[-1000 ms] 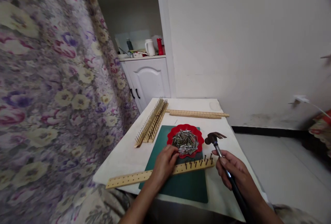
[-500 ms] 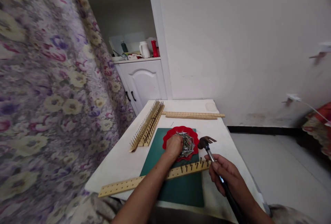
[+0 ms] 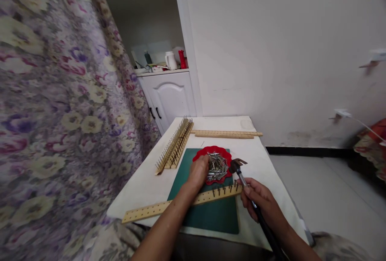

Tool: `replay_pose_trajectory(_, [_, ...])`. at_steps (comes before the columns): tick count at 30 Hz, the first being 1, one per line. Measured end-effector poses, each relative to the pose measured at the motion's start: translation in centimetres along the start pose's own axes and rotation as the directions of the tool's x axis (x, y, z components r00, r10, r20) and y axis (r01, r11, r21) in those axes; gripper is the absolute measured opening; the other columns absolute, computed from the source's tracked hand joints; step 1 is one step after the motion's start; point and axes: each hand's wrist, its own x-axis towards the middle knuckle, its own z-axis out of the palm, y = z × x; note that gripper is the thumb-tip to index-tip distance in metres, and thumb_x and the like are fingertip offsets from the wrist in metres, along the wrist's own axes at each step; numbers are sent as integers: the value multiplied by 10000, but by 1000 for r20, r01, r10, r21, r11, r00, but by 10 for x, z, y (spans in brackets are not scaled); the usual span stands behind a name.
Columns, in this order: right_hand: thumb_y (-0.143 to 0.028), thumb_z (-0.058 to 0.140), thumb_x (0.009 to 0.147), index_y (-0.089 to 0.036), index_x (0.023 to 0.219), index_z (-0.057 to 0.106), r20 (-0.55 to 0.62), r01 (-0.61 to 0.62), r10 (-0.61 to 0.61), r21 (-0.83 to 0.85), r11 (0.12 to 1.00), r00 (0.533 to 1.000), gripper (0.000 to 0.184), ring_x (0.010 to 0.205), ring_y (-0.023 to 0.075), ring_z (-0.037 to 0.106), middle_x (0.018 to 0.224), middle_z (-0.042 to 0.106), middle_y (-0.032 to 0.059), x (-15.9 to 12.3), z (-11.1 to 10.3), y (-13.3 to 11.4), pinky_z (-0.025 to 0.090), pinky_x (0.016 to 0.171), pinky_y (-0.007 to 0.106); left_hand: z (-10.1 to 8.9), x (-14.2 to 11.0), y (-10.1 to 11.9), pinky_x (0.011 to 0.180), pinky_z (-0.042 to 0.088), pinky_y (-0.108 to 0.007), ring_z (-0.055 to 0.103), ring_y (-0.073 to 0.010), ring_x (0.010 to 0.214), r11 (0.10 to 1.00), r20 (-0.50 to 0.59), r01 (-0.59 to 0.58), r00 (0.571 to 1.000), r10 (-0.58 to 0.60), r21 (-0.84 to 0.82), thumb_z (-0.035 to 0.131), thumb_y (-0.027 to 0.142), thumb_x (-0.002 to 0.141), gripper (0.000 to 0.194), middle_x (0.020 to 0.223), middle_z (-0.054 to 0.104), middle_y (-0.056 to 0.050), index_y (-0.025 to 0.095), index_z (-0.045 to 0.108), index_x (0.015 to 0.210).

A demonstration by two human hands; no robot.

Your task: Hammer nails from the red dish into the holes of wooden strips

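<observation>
My left hand point(image 3: 198, 171) reaches into a red scalloped dish point(image 3: 199, 154) heaped with small metal nails point(image 3: 217, 166); its fingers are curled into the pile, and what they pinch is hidden. My right hand point(image 3: 261, 203) grips the handle of a claw hammer point(image 3: 236, 166), whose head hangs just right of the dish. Under both hands a long wooden strip point(image 3: 157, 209) with a row of holes lies across a green cutting mat point(image 3: 211, 216). Several dark nails point(image 3: 224, 190) stand in the strip's right end.
Two wooden strips full of nails point(image 3: 175, 145) lie at the back left of the white table point(image 3: 141, 190), and another bare strip point(image 3: 226, 134) lies along the far edge. A flowered curtain point(image 3: 60, 104) hangs close on the left. A white cabinet point(image 3: 169, 94) stands behind.
My left hand left the wooden strip and moved up into the dish of nails. The hammer in my right hand shifted slightly left, closer to the dish.
</observation>
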Motion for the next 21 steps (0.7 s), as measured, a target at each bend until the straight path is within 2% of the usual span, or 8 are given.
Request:
replay_pose_trajectory(3, [-389, 570, 859, -153, 1009, 568, -7, -3, 3, -2, 1000, 1000, 280, 249, 34, 388, 554, 601, -50, 0, 1, -1, 190, 301, 166, -8, -13, -7, 715, 409, -250, 573, -164, 788, 987, -105, -6, 994, -11, -163, 435, 143, 828, 146, 868, 624, -42, 173, 572, 871])
replay_pose_trajectory(5, [-390, 574, 856, -154, 1009, 571, -7, -5, 5, -2, 1000, 1000, 281, 248, 36, 389, 551, 603, -50, 0, 1, -2, 195, 301, 167, -10, -26, -13, 644, 400, -224, 546, -136, 677, 927, -164, 36, 981, -104, -373, 466, 190, 816, 77, 729, 576, 9, 181, 541, 799])
replay_pose_trajectory(7, [-387, 576, 855, -151, 1013, 572, -3, -8, 8, 0, 1000, 1000, 284, 254, 40, 395, 552, 597, -51, -1, 1, -2, 202, 299, 168, -8, -43, -19, 582, 386, -207, 517, -119, 592, 807, -140, 89, 968, -208, -583, 502, 250, 806, 83, 635, 520, 42, 184, 511, 757])
replay_pose_trajectory(10, [-377, 561, 868, -149, 1024, 572, 6, -15, 15, 1, 1000, 1000, 277, 262, 40, 398, 561, 595, -49, -3, 2, -1, 205, 302, 169, 1, -69, -23, 598, 407, -207, 547, -122, 610, 634, -43, 132, 967, -253, -762, 546, 330, 798, 157, 643, 548, 37, 177, 522, 773])
replay_pose_trajectory(12, [-371, 553, 875, -151, 1028, 569, 13, -19, 19, 1, 1000, 1000, 268, 264, 35, 399, 562, 599, -48, -4, 2, 0, 201, 306, 167, 9, -83, -21, 618, 412, -211, 559, -130, 642, 608, -16, 154, 964, -265, -778, 562, 353, 793, 186, 667, 578, 22, 168, 561, 782])
replay_pose_trajectory(15, [-373, 559, 873, -147, 1033, 560, 27, -24, 24, 0, 1000, 999, 277, 261, 31, 402, 559, 603, -47, -5, 4, 2, 193, 311, 167, 21, -94, -15, 605, 398, -208, 542, -133, 649, 632, -16, 182, 956, -293, -753, 570, 353, 781, 202, 682, 598, 10, 157, 617, 775])
replay_pose_trajectory(21, [-374, 552, 883, -155, 1031, 553, 58, -38, 38, -10, 999, 998, 265, 264, 26, 401, 559, 600, -46, -7, 8, 4, 179, 311, 159, 31, -94, -11, 572, 366, -202, 511, -125, 625, 675, -19, 187, 958, -286, -714, 571, 318, 775, 178, 668, 593, 19, 159, 652, 769])
